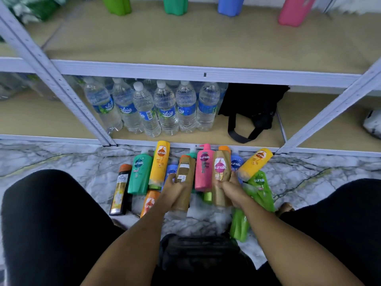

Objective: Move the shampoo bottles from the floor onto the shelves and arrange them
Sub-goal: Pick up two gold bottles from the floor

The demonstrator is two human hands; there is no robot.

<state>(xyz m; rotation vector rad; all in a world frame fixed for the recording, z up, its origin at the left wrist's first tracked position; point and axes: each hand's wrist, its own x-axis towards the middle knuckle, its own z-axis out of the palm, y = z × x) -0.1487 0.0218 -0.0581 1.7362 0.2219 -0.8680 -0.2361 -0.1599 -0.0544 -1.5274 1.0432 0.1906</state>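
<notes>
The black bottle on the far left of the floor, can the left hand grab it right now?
Probably not yet: the left hand is already gripping a brown bottle. The black bottle itself lies uncovered.

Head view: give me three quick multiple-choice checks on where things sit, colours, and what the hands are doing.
1. Where do the water bottles stand?
A. on the floor
B. on the lowest shelf
C. on the shelf above it

2. What colour is the bottle in the left hand?
A. pink
B. blue
C. gold

3. What is the right hand doing?
A. gripping a gold bottle
B. resting flat on the floor
C. holding the black bag

Answers: 1 B, they stand in a row beside the black bag under the upper board. 2 C, the left gold bottle shows its back label. 3 A, fingers curl round its lower half.
</notes>
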